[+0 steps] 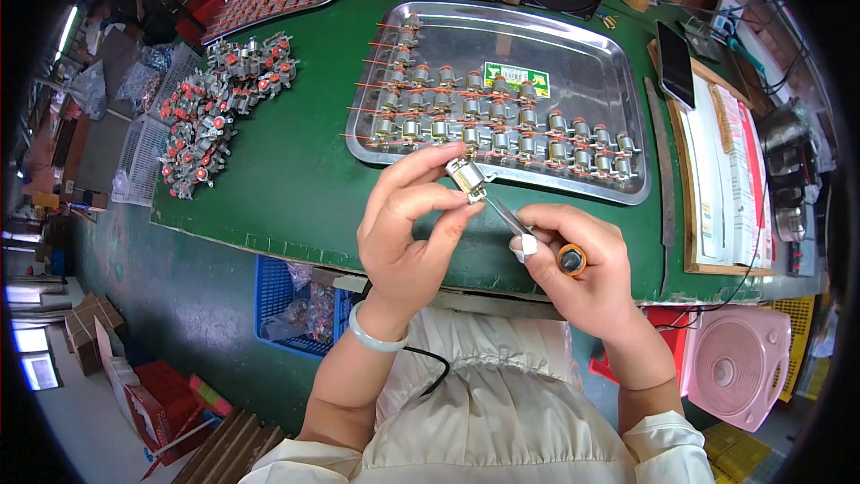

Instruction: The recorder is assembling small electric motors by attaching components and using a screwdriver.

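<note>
Motor point(468, 176): my left grip point(403, 237) pinches it, right grip point(591, 269) clasps tool point(507, 215); rows point(471, 108) beyond seem done, leftward pile point(215, 124) pending.

You hold a silver, cylindrical motor point(468, 177) tilted, just above the frame's centre. Your tool point(509, 217) slants up-left below it, grey metal tip at the motor's lower end, orange-rimmed dark butt facing you.
</note>
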Motion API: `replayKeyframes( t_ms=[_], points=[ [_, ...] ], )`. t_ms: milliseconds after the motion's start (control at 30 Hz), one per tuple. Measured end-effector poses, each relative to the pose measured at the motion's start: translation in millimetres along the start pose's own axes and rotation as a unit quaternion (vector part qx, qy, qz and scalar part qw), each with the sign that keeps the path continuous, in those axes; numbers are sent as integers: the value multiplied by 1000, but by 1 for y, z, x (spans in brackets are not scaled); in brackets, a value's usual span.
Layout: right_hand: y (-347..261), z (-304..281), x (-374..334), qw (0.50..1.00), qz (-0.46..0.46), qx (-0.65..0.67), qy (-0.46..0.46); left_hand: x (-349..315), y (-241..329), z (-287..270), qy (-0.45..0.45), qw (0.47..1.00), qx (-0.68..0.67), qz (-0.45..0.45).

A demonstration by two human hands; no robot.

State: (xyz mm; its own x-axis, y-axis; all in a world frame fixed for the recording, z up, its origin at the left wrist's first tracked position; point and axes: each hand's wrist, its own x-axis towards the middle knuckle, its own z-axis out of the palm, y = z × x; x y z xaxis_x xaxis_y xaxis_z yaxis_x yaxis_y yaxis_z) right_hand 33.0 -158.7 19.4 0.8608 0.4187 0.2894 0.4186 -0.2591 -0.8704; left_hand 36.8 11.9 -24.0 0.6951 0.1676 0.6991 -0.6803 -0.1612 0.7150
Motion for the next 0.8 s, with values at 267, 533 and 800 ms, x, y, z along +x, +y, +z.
replayKeyframes(
  t_ms=[267,533,800],
  points=[
    [-4,4,2,1000,-2,-4,2,1,2,0,4,994,85,75],
    [-6,6,2,978,135,160,-19,0,1,-1,25,993,88,70],
    [14,5,-1,960,-110,-254,-42,2,-2,-4,32,993,-102,-53]
  ],
)
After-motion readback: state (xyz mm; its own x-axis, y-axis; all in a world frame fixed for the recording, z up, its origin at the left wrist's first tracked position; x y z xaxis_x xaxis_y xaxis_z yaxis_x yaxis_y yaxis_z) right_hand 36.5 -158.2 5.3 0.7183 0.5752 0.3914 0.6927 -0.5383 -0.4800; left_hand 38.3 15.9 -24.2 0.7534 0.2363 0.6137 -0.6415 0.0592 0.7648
